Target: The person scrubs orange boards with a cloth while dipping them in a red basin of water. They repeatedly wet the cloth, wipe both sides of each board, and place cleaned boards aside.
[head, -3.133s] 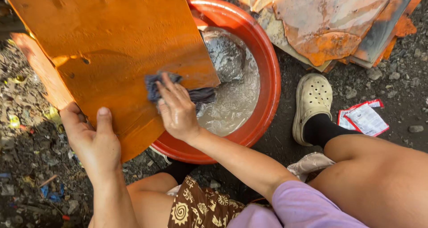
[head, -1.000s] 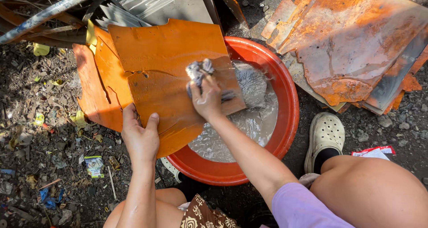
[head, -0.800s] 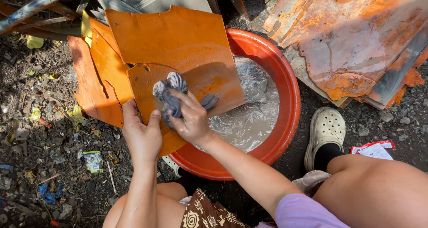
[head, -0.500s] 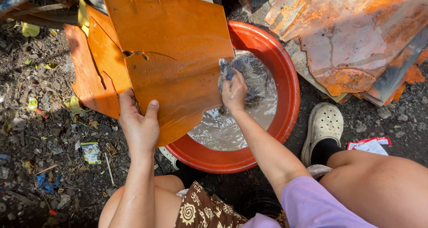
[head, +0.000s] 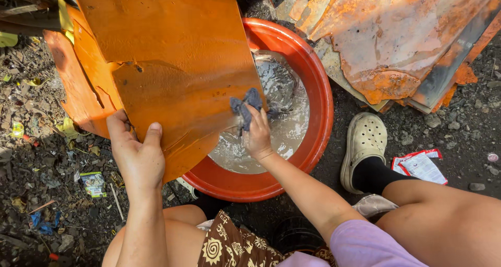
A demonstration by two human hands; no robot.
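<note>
A large orange sheet [head: 172,63] with torn edges leans over the left side of a red basin [head: 318,105] of cloudy water. My left hand [head: 134,152] grips the sheet's lower edge, thumb on its face. My right hand [head: 257,134] is shut on a dark blue-grey rag [head: 245,106] and presses it against the sheet's right edge, just above the water. The wet part of the sheet looks darker.
A pile of rusty orange sheets [head: 396,42] lies at the upper right. My foot in a pale clog [head: 364,144] rests right of the basin, next to a red-and-white wrapper [head: 420,165]. Dirt ground with litter [head: 94,183] spreads left.
My right hand has wiped the rag across the sheet, dipped it towards the water, and now is back at the sheet's right edge. The view has shifted closer; my left hand keeps its hold.
</note>
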